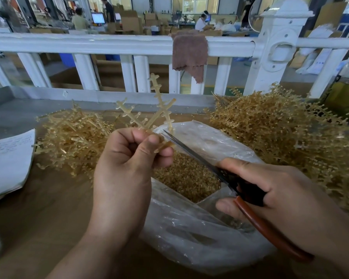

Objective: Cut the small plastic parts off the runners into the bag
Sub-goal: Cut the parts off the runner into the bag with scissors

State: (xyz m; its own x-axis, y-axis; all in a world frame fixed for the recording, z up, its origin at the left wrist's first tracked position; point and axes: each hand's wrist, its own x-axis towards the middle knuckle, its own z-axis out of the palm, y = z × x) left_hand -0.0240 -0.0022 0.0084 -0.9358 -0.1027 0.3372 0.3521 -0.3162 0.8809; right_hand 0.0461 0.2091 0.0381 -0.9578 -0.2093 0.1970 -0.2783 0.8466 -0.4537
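We pinch a runner (161, 105) in our left fingers (165, 152) above the bag (189, 240); right fingers (228, 206) grip cutters (248, 193). Brown tabletop (48, 218) beneath the bag, white railing (109, 44) behind it.

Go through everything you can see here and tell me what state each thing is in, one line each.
Left hand: pinches a runner, upright over the bag.
Right hand: grips the scissors.
Scissors: blades look nearly shut, tip at the runner.
Plastic bag: open, partly filled with cut parts.
Runner piles: heaped loose either side of the bag.
Cloth: draped over the railing.
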